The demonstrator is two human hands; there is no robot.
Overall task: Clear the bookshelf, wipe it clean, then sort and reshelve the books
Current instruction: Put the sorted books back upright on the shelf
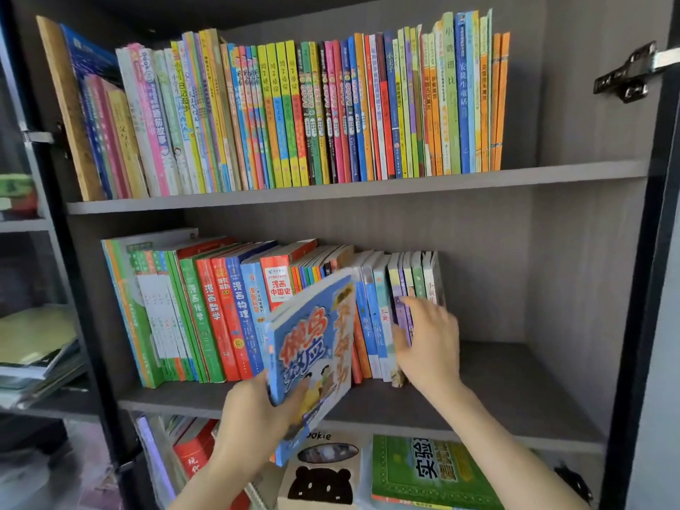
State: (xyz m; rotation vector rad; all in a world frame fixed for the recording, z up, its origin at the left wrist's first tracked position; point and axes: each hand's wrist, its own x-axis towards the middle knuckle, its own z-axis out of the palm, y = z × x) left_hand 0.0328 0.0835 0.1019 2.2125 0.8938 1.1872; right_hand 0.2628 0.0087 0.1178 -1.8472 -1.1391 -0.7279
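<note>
Head camera: A grey bookshelf (588,233) is seen with its two full-height shelves already stocked. The upper shelf (552,171) is packed with a long row of thin, bright children's books (294,112), standing upright on the right and leaning at the left end, with bare board left at the far right.

On the middle shelf (515,384) a shorter row (220,307) is stood, from green and red spines on the left to pale, thin volumes on the right. The right half of this shelf is left bare.

A blue book (312,347) with large red lettering is held tilted in front of that row, its cover turned to the camera. It is gripped at its lower left corner by the left hand (254,410), with the thumb laid across the cover and the fingers hidden behind.

The end books (412,285) at the right of the middle row are grasped by the right hand (430,344): the thumb is pressed against the purple spines and the fingers are curled round the outer end of the group.

Below, a green book (434,469) and a bear-print item (320,484) are seen lying flat. A metal hinge (629,71) is fixed at upper right, and stacked papers (36,347) are visible in the neighbouring compartment at left.
</note>
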